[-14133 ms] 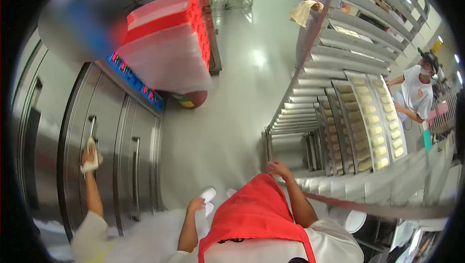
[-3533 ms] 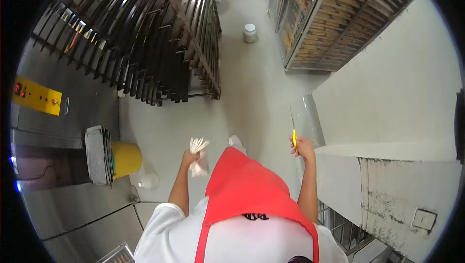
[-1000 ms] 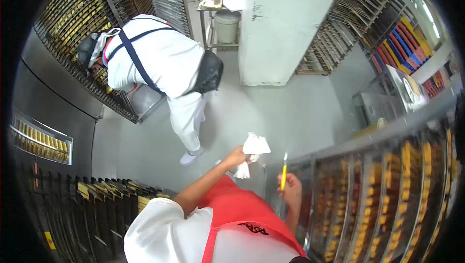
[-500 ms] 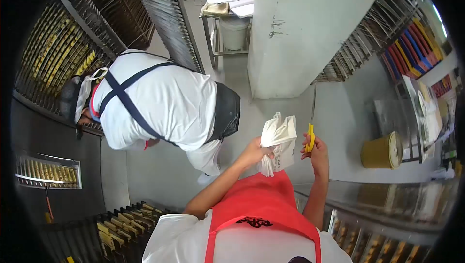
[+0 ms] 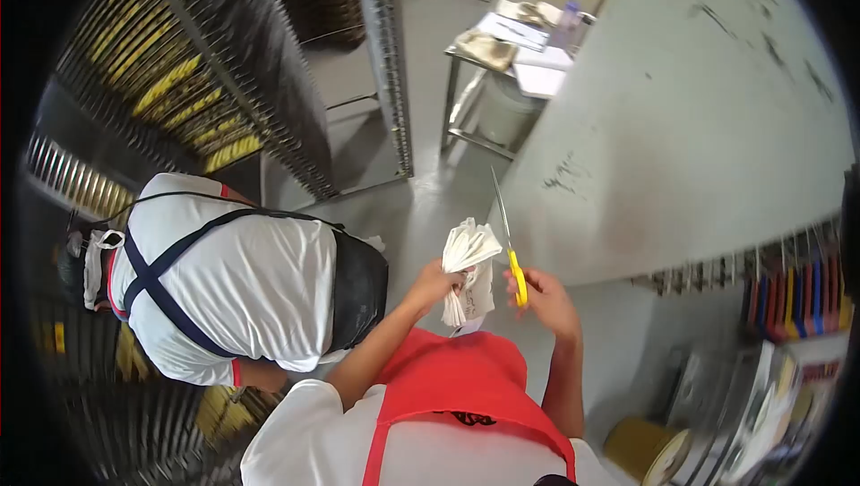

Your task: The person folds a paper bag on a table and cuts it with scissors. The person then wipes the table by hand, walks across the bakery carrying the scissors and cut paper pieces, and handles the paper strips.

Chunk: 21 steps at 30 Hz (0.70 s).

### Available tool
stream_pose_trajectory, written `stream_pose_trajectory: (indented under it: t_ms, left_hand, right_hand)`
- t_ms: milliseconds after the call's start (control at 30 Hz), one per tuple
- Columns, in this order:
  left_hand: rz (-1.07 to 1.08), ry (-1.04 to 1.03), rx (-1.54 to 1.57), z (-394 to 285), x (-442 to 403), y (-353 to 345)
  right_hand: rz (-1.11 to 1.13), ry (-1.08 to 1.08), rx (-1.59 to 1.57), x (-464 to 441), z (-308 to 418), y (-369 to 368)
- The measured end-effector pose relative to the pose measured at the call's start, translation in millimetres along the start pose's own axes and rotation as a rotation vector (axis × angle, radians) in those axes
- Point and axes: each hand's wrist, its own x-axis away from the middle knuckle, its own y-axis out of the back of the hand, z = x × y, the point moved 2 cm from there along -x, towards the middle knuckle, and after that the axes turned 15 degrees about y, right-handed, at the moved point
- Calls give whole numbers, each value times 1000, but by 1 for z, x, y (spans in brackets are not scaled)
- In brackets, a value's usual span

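My left hand (image 5: 434,286) is closed around a folded white printed bag (image 5: 471,249). Its gathered folds fan out above the fist, and a flatter part with faint print hangs beside my fingers. My right hand (image 5: 548,301) grips a knife by its yellow handle (image 5: 518,282). The knife's long, thin blade (image 5: 502,206) points up and away from me, apart from the bag. Both hands are in front of my red apron (image 5: 457,365).
On my left a co-worker in a white shirt (image 5: 237,284) bends toward tall tray racks (image 5: 215,65). Ahead stand a grey pillar (image 5: 663,128) and a metal table (image 5: 451,96) bearing papers. A yellow-brown bucket (image 5: 640,446) is at lower right.
My view has turned, so the pillar now fills the upper right and the co-worker appears lower left. Both hands keep their hold on the bag and the knife.
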Motion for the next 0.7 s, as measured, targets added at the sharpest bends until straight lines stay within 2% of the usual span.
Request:
stream_pose_trajectory:
  t_ms: [133,233,333,400,467,533,700]
  left_hand:
    - [-64,-74,144,-50,-26,29]
    - [-100,-17,190,-75,-55,57]
    - [-147,-87,287,-87,-77,74]
    - [-249,-105,225,-102,-84,79]
    - [-250,-119,131,-123,-84,86]
    - [-265,-141,52,-141,-76,98]
    - [-281,-84,31,-169,-62,129]
  right_hand:
    - [195,45,-97,-137,9,11]
    - [209,75,-97,-241,5,16]
    - [139,90,-225,-315,-1,17]
    - [89,113,-308,-350,-9,12]
    - [-6,154,-375,-388,-16,17]
    - [-98,218,-602,-432,-26,16]
    - [-345,321,-593,-528,-51,51]
